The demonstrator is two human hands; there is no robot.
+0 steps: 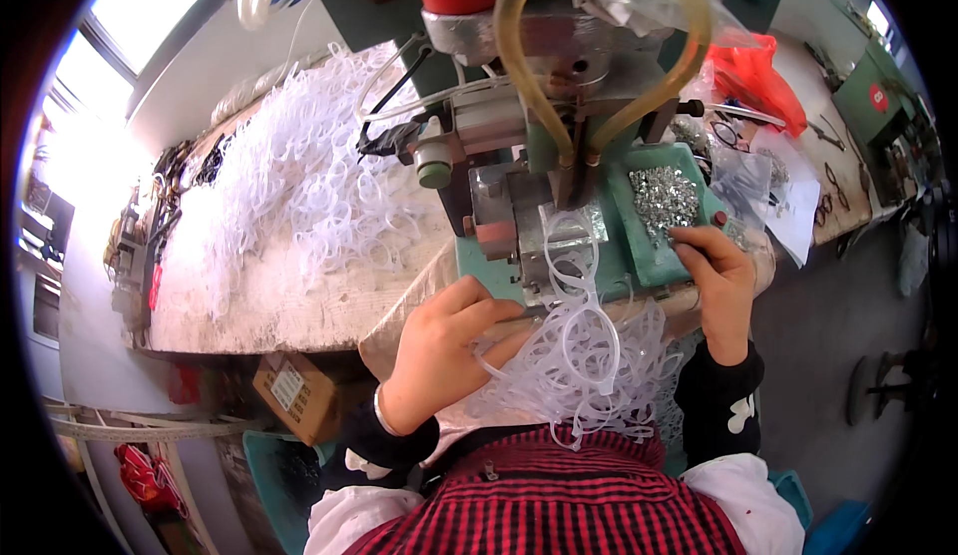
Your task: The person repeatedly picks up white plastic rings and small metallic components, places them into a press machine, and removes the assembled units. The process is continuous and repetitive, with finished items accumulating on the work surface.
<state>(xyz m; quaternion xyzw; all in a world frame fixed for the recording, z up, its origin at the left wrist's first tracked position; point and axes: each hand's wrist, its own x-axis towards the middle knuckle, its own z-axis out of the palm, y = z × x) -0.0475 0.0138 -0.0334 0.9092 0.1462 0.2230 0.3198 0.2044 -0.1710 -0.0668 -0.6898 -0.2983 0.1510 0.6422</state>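
Two hands at work, at one press (479, 121) on the counter (269, 320). Left hand (439, 347): fingers bent, placed at the front edge of the press base, beside a lap pile of clear plastic loops (644, 360); whether its grip is clenched on a loop cannot be told. Right hand (723, 280): fingertips drawn together inside one green tray (654, 264), at the lower edge of one heap of small metal pieces (664, 196); whether a piece is held cannot be told. The loops lie in two piles, the lap pile and a larger heap (309, 156) on the counter to the left, both too tangled to count. Loops also extend from the lap pile up to beneath the press head. Also noted: one yellowish hose (507, 31), one red bag (763, 81), one cardboard box (314, 405) below the counter.
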